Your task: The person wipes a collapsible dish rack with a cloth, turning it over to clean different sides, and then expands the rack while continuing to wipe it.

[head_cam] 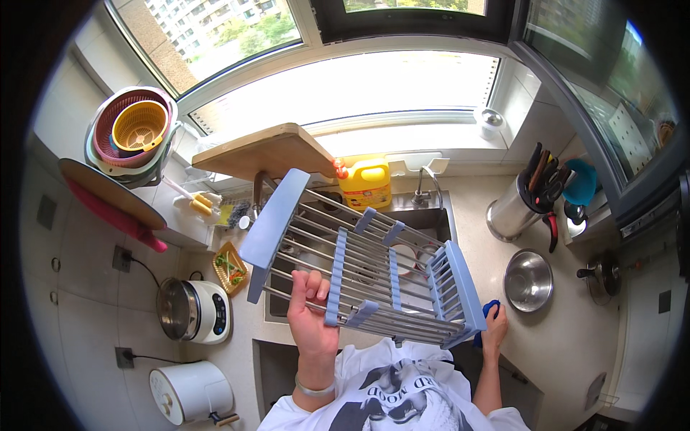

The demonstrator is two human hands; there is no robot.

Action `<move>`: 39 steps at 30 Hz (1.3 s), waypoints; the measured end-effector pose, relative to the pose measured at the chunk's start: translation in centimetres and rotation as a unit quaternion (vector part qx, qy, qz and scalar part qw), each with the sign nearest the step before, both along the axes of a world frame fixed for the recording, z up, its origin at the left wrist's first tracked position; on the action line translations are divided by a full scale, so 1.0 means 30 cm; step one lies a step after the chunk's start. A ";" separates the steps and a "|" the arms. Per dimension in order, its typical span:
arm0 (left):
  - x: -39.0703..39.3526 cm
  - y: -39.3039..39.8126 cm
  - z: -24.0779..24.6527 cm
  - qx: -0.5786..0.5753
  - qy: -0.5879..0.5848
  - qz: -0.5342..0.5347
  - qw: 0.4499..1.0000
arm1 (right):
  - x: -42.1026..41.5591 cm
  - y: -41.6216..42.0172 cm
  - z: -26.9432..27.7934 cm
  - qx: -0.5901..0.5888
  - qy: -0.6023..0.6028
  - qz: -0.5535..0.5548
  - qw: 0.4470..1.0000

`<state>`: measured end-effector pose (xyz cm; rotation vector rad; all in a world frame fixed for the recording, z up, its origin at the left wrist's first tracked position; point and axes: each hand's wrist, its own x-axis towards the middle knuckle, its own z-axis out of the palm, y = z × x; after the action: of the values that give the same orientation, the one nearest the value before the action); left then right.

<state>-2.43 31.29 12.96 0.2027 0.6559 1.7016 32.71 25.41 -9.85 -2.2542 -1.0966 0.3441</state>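
An extendable drain rack [366, 269] of metal rods with blue plastic ends is held tilted above the sink [444, 221]. My left hand [312, 310] grips its near rods beside the left end piece. Low at the rack's right end, my right hand [495, 323] holds a blue cloth [489, 308], close to the blue plastic end; whether the cloth touches the rack I cannot tell. Through the rods part of the sink basin and a round dish [404, 258] show. The faucet [423, 194] rises behind the basin.
A yellow detergent jug [369, 186] and a wooden cutting board [264, 151] stand behind the sink. To the right are a steel bowl [528, 280] and a knife holder [509, 210]. On the left sit a basket of vegetable scraps [230, 268], an electric pot [197, 310] and a white appliance [191, 392].
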 end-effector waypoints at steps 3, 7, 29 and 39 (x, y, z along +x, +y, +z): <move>0.007 0.000 0.008 0.018 0.008 -0.010 1.000 | 0.039 -0.014 -0.094 -0.008 0.000 0.005 1.000; 0.000 -0.003 0.012 0.035 0.009 -0.038 0.999 | 0.024 0.074 0.172 0.184 0.065 -0.019 0.981; 0.024 -0.015 -0.067 0.063 0.144 -0.057 0.986 | -0.553 0.419 0.714 0.237 -0.001 0.812 0.534; -0.016 0.007 -0.063 0.112 0.152 -0.032 0.981 | -0.342 0.450 0.699 0.057 -0.052 0.770 0.633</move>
<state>-2.90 31.51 11.08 0.6469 0.6724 1.6963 22.46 38.92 11.13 -0.6120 -2.7488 0.7203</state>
